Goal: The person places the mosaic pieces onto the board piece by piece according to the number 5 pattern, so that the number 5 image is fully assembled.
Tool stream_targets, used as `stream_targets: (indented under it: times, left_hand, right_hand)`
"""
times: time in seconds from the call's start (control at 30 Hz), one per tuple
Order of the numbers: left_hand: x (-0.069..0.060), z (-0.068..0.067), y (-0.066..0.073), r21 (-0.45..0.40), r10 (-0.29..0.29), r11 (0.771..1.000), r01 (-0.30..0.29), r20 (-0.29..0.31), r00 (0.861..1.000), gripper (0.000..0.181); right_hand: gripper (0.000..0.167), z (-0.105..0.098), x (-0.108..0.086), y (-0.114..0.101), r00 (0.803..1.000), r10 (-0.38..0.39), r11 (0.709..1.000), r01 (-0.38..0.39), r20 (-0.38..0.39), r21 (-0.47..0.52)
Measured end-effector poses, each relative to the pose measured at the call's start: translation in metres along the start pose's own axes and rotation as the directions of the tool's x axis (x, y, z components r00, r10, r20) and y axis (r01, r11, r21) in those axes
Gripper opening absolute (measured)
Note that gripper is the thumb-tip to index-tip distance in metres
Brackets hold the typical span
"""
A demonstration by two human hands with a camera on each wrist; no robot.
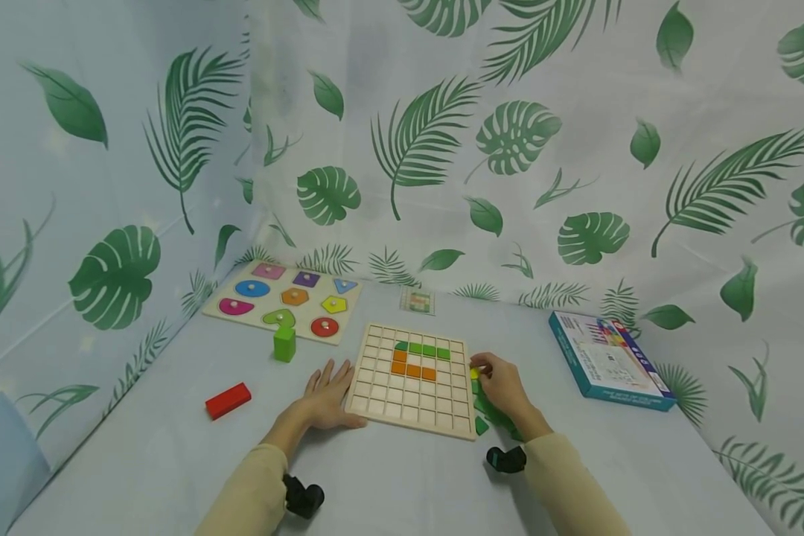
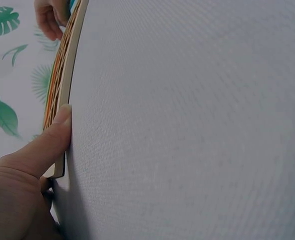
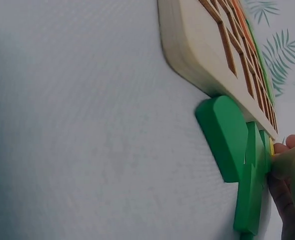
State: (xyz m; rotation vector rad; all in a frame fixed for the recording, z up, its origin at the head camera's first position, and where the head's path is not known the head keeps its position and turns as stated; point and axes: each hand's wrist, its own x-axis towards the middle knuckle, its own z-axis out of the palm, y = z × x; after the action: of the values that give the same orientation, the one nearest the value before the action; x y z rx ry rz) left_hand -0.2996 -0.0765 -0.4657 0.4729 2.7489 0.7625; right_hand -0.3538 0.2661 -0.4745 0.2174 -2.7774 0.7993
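A square wooden grid board [image 1: 412, 413] lies on the table, with orange tiles [image 1: 413, 370] and a row of green tiles [image 1: 429, 351] in its cells. My left hand [image 1: 328, 400] rests at the board's left side with its fingers spread; its thumb [image 2: 57, 130] touches the board's edge in the left wrist view. Beside the board's right edge, my right hand [image 1: 505, 387] pinches a small yellow piece [image 1: 474, 373], mostly hidden by the fingers. Loose green pieces [image 3: 225, 135] lie against that edge, partly under the right hand.
At the back left lies a shape puzzle board [image 1: 241, 307] with knobbed pieces. Green blocks [image 1: 284, 345] stand before it, and a red block [image 1: 228, 401] lies nearer. A small pattern card [image 1: 418, 301] sits behind the grid board. On the right is a teal-sided box [image 1: 610, 361].
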Motion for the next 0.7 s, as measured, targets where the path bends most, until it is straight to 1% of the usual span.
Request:
stream_targets:
  times: [0.13,0.33,0.5,0.7]
  left_hand:
    - [0.0004,0.0003,0.0,0.001,-0.008,1.0,0.008,0.005,1.0,0.101]
    - [0.0038,0.0028,-0.0043,-0.003,-0.016,1.0,0.016,0.011,1.0,0.101]
    - [0.0051,0.0068,-0.0078,-0.026,0.001,1.0,-0.001,-0.017,1.0,0.101]
    - [0.0009,0.0027,-0.001,-0.012,0.003,1.0,-0.003,-0.012,1.0,0.1]
  right_hand:
    - [0.029,-0.0022,-0.0003,-0.0007,0.999,0.034,0.999,-0.034,0.012,0.005]
    - [0.027,-0.0034,-0.0003,0.004,0.998,0.063,0.998,-0.063,0.0,-0.011]
    - [0.027,-0.0053,-0.0013,0.0057,0.998,0.057,0.997,-0.057,-0.007,-0.048]
    - [0.021,-0.0059,-0.0022,0.006,0.999,0.038,0.997,-0.039,-0.016,-0.073]
